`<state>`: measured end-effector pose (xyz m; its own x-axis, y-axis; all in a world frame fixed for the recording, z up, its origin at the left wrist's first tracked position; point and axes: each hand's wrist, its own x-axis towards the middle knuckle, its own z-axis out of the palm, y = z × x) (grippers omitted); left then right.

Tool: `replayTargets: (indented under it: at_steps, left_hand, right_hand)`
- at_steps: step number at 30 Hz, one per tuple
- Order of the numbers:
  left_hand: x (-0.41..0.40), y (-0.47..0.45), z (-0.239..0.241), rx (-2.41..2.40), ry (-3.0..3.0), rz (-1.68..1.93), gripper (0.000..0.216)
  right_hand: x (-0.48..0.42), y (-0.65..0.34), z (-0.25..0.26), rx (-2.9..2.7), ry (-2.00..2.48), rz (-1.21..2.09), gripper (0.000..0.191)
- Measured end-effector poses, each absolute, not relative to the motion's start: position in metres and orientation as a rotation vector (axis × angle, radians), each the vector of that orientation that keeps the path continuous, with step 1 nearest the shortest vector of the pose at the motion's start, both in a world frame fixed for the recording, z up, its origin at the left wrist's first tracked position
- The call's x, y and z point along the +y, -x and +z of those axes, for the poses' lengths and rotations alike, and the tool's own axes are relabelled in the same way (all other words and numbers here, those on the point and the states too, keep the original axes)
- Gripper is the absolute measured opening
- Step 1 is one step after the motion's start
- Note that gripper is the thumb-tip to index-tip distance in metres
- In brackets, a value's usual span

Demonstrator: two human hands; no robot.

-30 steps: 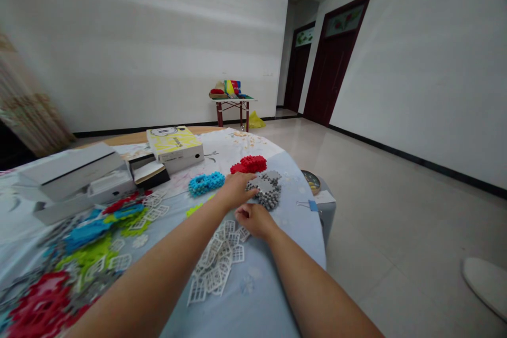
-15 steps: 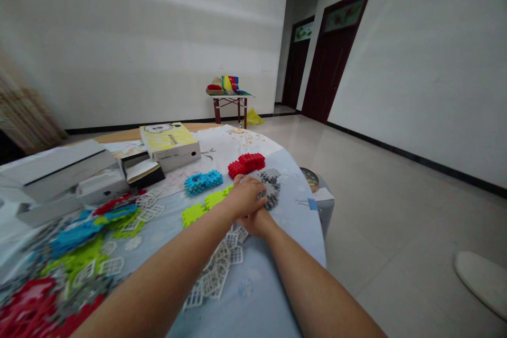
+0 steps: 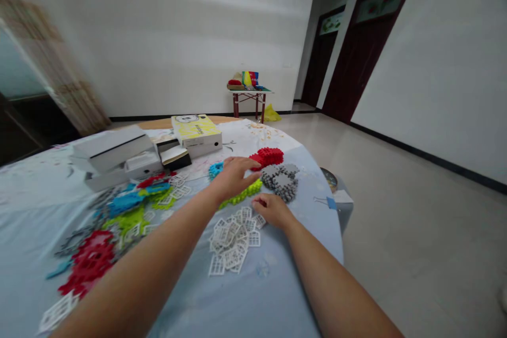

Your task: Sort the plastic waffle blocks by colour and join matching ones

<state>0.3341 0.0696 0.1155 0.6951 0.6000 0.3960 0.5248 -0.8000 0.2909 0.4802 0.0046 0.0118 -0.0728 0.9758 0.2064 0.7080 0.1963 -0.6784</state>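
My left hand (image 3: 234,174) reaches across the table with fingers spread, resting over a lime-green block piece (image 3: 245,193) and covering part of a blue block piece (image 3: 215,169). My right hand (image 3: 271,208) lies knuckles-up on the cloth beside a pile of white lattice pieces (image 3: 233,240), fingers curled under; what it holds, if anything, is hidden. A grey block cluster (image 3: 282,179) and a red block cluster (image 3: 268,157) sit just beyond both hands.
Stacked white boxes (image 3: 113,156) and a yellow box (image 3: 196,132) stand at the table's far side. Loose red, blue and green pieces (image 3: 114,219) spread to the left. A binder clip (image 3: 327,202) lies near the right table edge (image 3: 336,232). A small table (image 3: 249,97) stands by the wall.
My left hand has left the grey cluster and moved left onto the green and blue pieces. My right hand has slid back toward the white lattice pile. The view has swung left.
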Motion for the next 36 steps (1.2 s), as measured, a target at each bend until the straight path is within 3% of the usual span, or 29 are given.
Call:
replayTargets:
  at_steps: [8,13,25,36]
  left_hand:
    - [0.067,-0.184,0.103,1.373,-2.350,0.612,0.050]
    - [0.050,-0.136,0.083,1.483,-2.319,0.431,0.049]
    - [0.048,-0.138,0.053,1.683,-2.598,0.113,0.036]
    - [0.047,-0.141,0.049,1.712,-2.587,0.217,0.029]
  right_hand:
    - [0.006,-0.483,0.009,-1.827,1.570,0.610,0.025]
    - [0.005,-0.484,0.008,-1.830,1.559,0.612,0.027]
    - [0.004,-0.483,0.005,-1.824,1.599,0.560,0.029]
    - [0.003,-0.482,0.007,-1.813,1.601,0.572,0.029]
